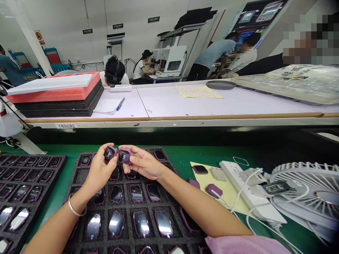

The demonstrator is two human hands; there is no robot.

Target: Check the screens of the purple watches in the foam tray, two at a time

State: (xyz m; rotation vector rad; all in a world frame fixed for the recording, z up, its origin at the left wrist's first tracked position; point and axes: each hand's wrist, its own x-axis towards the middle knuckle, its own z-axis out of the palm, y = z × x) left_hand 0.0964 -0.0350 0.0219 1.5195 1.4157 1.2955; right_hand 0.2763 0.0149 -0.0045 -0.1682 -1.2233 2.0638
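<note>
My left hand [102,168] is closed on a purple smartwatch body [110,153] with a lit dark screen. Beside it, my right hand [144,161] pinches a second purple smartwatch [124,155], its screen also lit and facing me. The two watches sit side by side, almost touching. Below both hands lies a black foam tray [124,208] with square compartments, many holding purple-edged watches such as a smartwatch [116,224] with its glass face up. My forearms cover parts of the tray.
Another foam tray [53,192] of watches lies left. On the right are a yellow sheet [197,169] with several watch parts, a white power strip [251,197] with cables and a white fan [304,187]. A raised shelf [169,106] crosses ahead; people work beyond it.
</note>
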